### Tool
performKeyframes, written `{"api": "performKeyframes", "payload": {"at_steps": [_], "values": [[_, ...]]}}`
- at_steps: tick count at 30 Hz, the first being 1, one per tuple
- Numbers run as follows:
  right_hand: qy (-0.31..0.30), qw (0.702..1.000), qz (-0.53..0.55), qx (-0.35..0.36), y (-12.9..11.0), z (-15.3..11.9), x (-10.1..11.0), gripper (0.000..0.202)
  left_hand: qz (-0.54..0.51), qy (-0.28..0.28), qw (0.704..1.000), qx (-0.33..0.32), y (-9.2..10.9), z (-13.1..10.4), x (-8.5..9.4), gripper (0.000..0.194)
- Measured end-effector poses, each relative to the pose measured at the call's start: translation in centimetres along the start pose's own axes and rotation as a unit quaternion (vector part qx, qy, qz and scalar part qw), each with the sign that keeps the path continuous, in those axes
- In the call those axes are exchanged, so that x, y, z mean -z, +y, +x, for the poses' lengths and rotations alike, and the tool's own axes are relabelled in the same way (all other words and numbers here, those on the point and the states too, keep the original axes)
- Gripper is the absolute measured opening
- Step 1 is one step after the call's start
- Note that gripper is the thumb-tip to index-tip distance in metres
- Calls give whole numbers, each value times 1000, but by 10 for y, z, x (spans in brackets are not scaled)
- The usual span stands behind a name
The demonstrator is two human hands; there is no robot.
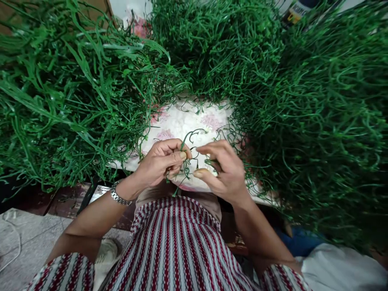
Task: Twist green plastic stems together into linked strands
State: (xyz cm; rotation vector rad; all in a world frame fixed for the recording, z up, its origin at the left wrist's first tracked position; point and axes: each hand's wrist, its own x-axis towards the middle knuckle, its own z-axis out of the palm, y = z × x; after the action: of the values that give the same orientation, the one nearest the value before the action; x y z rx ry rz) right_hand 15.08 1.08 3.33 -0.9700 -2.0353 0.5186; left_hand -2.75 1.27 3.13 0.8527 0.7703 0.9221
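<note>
Close in front of my body, my left hand (160,161) is closed, thumb and forefinger pinching a small bunch of thin green plastic stems (186,171). Some curl up past the fingertips, others hang below them. My right hand (226,169) is just to the right, thumb and forefinger spread apart around the loose tips without visibly gripping them. Its other fingers are curled and partly hidden. Both hands are above a pale flower-patterned cloth (182,121), where a few loose stems lie.
Large heaps of green plastic stems stand to the left (66,97), at the back and to the right (327,113). A dark bottle with a label (297,14) is at the back right. A pale sack (339,266) lies at the lower right.
</note>
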Motion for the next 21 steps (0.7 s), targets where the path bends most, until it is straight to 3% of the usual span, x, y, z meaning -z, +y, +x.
{"api": "performKeyframes", "payload": {"at_steps": [4, 7, 14, 21], "values": [[-24, 998, 50, 3, 6, 0, -20, 19, -8, 27, 999, -18, -7, -2, -4, 21], [-32, 998, 57, -17, 8, -4, -24, 6, -4, 60, 997, -43, -12, -2, -3, 22], [-53, 998, 28, -9, 1, -10, -24, 8, 57, 140, 982, -112, -26, 4, 0, 22], [-28, 996, 10, -79, 2, -18, -35, 5, 119, 130, 972, -158, -30, 4, -1, 15]]}}
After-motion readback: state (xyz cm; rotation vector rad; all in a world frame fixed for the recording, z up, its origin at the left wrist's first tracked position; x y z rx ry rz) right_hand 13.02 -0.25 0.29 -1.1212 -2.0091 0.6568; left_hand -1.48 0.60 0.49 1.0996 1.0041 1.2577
